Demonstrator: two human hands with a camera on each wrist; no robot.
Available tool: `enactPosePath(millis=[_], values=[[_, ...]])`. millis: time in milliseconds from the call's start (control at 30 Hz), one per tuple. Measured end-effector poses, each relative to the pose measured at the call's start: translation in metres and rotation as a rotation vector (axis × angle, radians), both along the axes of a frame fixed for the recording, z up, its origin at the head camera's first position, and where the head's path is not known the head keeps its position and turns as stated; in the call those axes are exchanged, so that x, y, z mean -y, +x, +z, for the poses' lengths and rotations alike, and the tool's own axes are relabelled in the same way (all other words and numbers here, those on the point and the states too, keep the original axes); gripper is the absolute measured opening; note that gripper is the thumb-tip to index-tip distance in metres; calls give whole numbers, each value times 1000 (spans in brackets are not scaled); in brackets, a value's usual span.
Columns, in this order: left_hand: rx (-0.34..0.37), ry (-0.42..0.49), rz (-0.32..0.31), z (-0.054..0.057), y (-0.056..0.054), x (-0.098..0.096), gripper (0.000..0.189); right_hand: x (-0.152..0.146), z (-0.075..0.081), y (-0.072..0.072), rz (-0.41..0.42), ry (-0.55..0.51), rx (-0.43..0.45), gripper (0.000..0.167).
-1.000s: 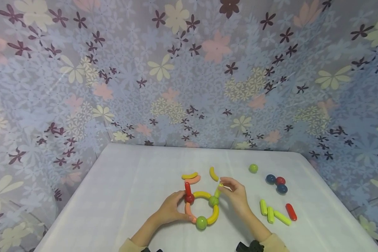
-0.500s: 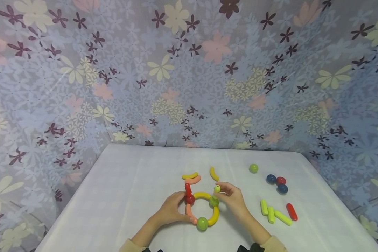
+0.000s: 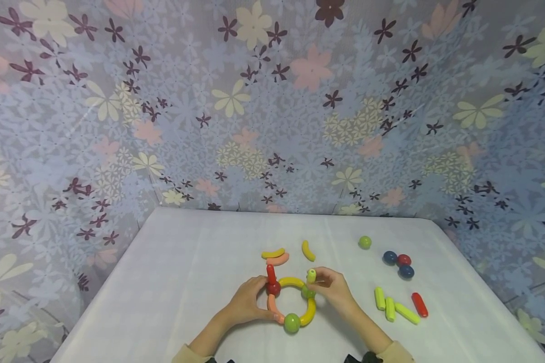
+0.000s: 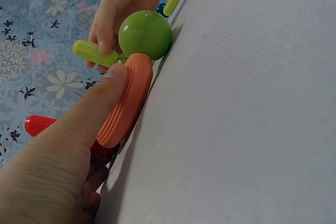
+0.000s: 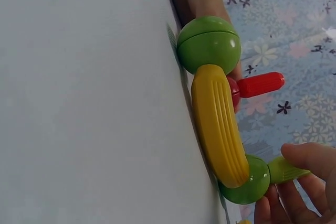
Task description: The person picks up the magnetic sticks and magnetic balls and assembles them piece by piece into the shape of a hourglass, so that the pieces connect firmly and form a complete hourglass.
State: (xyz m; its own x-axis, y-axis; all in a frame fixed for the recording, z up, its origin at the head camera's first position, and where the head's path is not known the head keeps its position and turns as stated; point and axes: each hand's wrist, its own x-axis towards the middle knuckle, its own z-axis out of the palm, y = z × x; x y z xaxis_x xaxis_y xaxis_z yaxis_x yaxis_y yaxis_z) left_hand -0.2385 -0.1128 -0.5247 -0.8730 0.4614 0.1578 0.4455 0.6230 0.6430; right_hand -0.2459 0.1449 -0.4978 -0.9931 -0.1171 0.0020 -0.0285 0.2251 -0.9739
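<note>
We see the right hand [image 3: 335, 287] pinching, between its fingers, a green stick [image 3: 311, 275] that meets a green ball [image 5: 254, 183] of the ring [image 3: 292, 281]; the hand covers this ball partly. The left hand [image 3: 247, 301] grips the ring on the tabletop [image 3: 177, 267], close to its standing red stick [image 3: 271, 274]. Behind we find three arcs [image 3: 278, 259]; at the right, four loose sticks [image 3: 390, 308] and, farther away, four loose balls [image 3: 406, 273].

Lime rod [image 4: 88, 51], floral-patterned backdrop [image 3: 272, 121]
</note>
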Motion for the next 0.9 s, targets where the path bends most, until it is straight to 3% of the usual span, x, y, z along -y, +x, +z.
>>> enactPosePath(millis=[267,533,800,900], values=[[-2,-4,-1,-1,-1,-1,81,-25,0,6,-45,52,-77,32],[63,9,12,1,1,1,79,-63,1,14,-244,95,-153,26],[52,12,4,0,1,0,78,-101,0,25,-464,332,-238,17],[52,5,13,-1,1,0,79,-112,0,28,-507,388,-239,18]])
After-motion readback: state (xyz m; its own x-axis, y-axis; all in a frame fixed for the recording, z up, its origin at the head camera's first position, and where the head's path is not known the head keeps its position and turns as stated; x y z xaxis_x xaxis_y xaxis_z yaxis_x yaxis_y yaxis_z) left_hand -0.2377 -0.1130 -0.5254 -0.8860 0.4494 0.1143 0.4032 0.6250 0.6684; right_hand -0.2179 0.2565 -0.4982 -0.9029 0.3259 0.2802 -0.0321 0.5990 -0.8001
